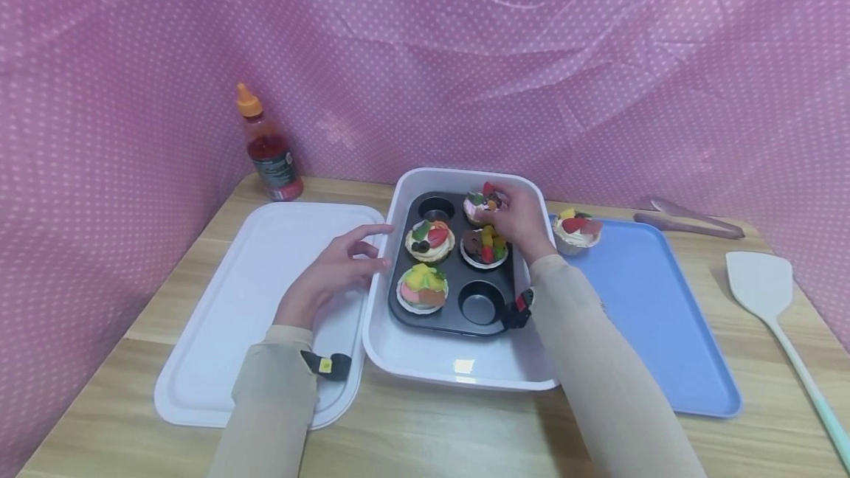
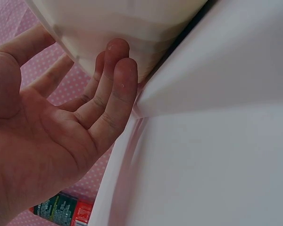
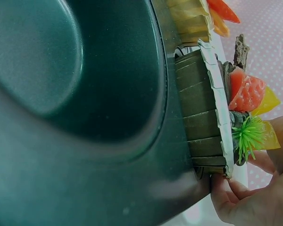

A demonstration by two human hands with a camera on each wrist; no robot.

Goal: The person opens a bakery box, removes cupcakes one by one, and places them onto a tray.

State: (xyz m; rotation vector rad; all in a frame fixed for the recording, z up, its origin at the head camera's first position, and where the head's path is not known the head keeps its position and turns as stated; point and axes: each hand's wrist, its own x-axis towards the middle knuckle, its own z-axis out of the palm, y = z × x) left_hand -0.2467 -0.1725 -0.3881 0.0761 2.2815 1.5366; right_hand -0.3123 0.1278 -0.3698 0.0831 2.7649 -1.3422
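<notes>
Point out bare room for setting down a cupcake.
Widest: the white tray left of the left hand, and the blue tray between the right sleeve and the turner. The muffin tin has two bare cups, back left and front right. Crowded: its middle row, both filled, and back right, where the right hand holds a cupcake.

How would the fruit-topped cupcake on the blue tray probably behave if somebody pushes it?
The fruit-topped cupcake might tip, because its cup narrows toward the base. It may slide on the blue tray, since no pan well surrounds it. Its topping rises above the cup, so a high push would probably meet that first.
</notes>
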